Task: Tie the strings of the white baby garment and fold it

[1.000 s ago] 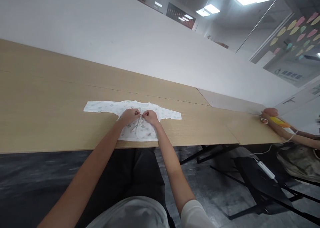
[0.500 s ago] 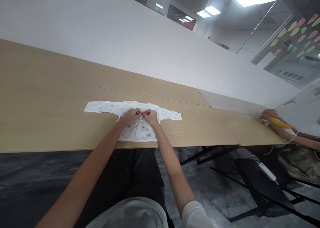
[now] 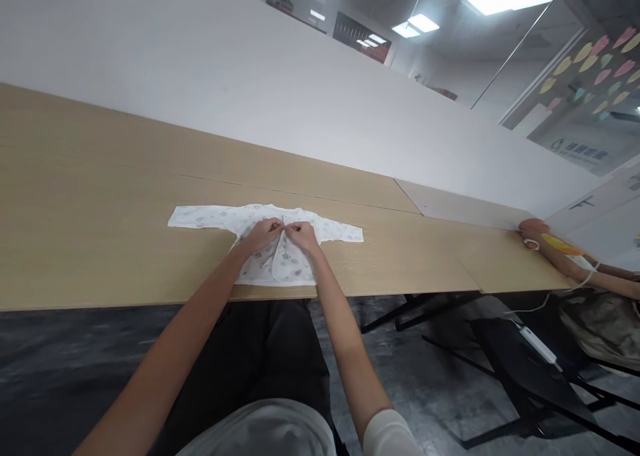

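Observation:
A small white baby jacket (image 3: 260, 269) with a scattered print lies face up on the wooden table (image 3: 100, 256), both sleeves spread sideways. Its hem reaches close to the table's front edge. My left hand (image 3: 266, 234) pinches the front opening just below the neckline. Right beside it, my right hand (image 3: 301, 235) pinches the other side of the same opening, the fingertips of both hands nearly touching. Below them the front edge runs down in a curve to the hem. Whatever fastener sits between the fingertips is hidden.
A white wall (image 3: 200, 76) rises behind the table, with glass above it. At the far right another person's arm (image 3: 565, 263) rests on the table near orange and yellow things. A black folding chair (image 3: 520, 356) holding a white power strip (image 3: 537, 346) stands below.
Both hands keep their pinch on the jacket front, with barely any movement. The view has shifted very slightly.

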A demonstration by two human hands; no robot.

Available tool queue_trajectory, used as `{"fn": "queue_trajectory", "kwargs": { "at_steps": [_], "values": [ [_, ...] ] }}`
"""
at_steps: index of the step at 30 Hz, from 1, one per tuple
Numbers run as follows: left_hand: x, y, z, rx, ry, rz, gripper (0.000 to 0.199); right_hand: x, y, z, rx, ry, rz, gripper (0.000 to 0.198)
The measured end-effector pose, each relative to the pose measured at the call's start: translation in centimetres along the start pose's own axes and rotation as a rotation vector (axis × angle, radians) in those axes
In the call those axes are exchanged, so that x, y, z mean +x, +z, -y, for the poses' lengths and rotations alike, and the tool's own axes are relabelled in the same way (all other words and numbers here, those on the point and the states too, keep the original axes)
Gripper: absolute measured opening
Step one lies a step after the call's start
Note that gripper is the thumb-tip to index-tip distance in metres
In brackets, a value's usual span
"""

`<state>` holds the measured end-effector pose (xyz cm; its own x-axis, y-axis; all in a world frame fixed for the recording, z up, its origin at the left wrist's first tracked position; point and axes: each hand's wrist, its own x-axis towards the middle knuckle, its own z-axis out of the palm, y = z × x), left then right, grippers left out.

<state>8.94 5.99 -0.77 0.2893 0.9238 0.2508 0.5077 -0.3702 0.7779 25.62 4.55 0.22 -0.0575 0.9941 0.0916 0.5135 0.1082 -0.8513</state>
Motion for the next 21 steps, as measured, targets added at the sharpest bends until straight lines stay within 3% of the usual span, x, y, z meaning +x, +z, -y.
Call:
{"fn": "queue_trajectory", "kwargs": {
  "at_steps": [12,15,19,21],
  "values": [
    [-1.5,-1.3,-1.2,0.247,-0.054,0.168,0.032,0.3,0.3,-0.2,-0.112,0.032,-0.038,0.012],
    [-2.2,-1.6,-0.8,0.201,-0.064,0.215,0.031,0.0,0.1,0.2,-0.125,0.012,-0.033,0.016],
    [-2.8,-1.8,-0.4,0.112,-0.035,0.234,0.031,-0.9,-1.0,1.0,-0.093,-0.056,0.208,0.029],
    [-2.9,-1.9,-0.5,0.108,-0.032,0.241,0.031,-1.4,-1.6,1.3,-0.082,-0.067,0.338,0.027]
  ]
}}
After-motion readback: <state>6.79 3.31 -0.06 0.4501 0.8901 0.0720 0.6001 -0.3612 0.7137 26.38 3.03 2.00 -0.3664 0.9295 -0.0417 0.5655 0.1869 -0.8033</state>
